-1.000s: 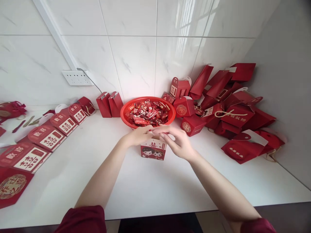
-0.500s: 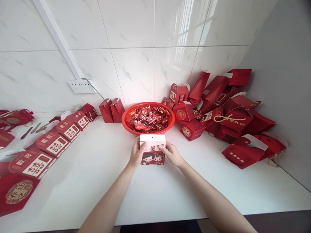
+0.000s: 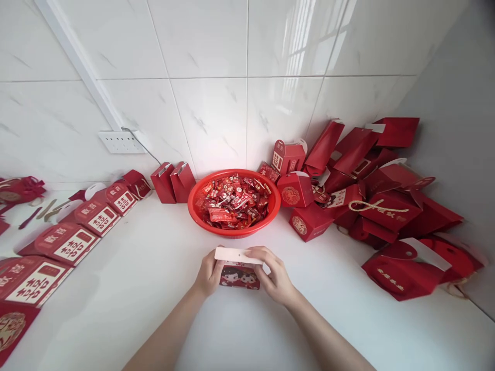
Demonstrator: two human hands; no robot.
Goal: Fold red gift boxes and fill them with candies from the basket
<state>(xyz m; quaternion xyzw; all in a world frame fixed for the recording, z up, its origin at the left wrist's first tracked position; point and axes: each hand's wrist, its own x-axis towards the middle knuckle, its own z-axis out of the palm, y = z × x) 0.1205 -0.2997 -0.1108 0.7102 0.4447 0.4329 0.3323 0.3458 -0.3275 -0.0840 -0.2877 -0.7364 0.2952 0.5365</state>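
Observation:
Between my two hands is a small red-and-white gift box with two cartoon faces printed on its front. Its white top flap leans toward me and covers part of the printed front. My left hand grips the left side, thumb at the front edge. Curled over the right end of the flap are the fingers of my right hand, with the thumb against the box's right side. Just beyond the box stands a red plastic basket filled with small red-wrapped sweets.
A row of red gift boxes runs down the left side of the white table. Two narrow red boxes stand by the tiled wall. Many red boxes and bags are heaped at the right. A socket strip is on the wall.
The gift box has come nearer to me, and its white top now tilts forward over the front. My right fingers have moved from its side onto the top. The view has shifted slightly.

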